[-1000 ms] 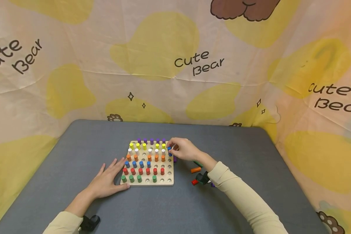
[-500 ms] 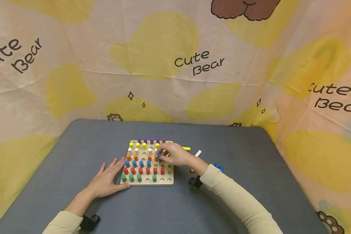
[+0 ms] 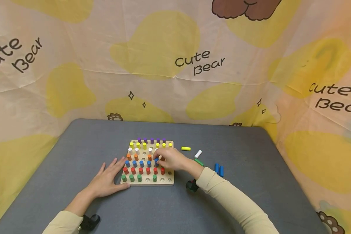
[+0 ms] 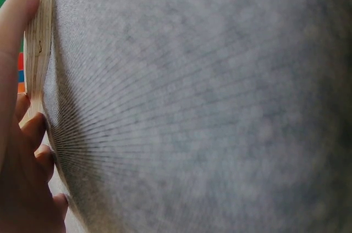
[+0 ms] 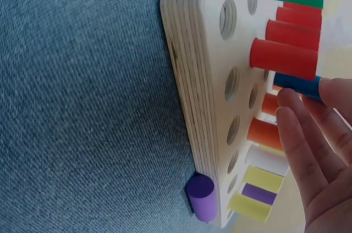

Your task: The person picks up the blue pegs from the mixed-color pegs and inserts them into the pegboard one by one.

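Note:
My right hand (image 3: 175,159) is over the wooden pegboard (image 3: 159,182) and pinches a blue peg (image 5: 297,84) between thumb and fingers, at the right end of the blue row. That peg stands upright; whether it is fully down in its hole I cannot tell. Rows of purple, yellow, white, orange, blue, red and green pegs fill much of the board; my right hand covers part of the white and orange rows. My left hand (image 3: 108,180) lies spread on the table along the board's left side, its thumb (image 4: 21,13) touching the board's edge at the front left corner.
Loose pegs lie right of the board: a yellow peg (image 3: 186,149), a white peg (image 3: 198,154), a green peg (image 3: 199,162) and two blue pegs (image 3: 221,171). A purple peg (image 5: 202,197) lies against the board's side. Printed cloth hangs around the grey table (image 3: 105,136).
My right hand has moved left and toward me with the blue peg, from the board's right edge to the blue row. My left hand has stayed put.

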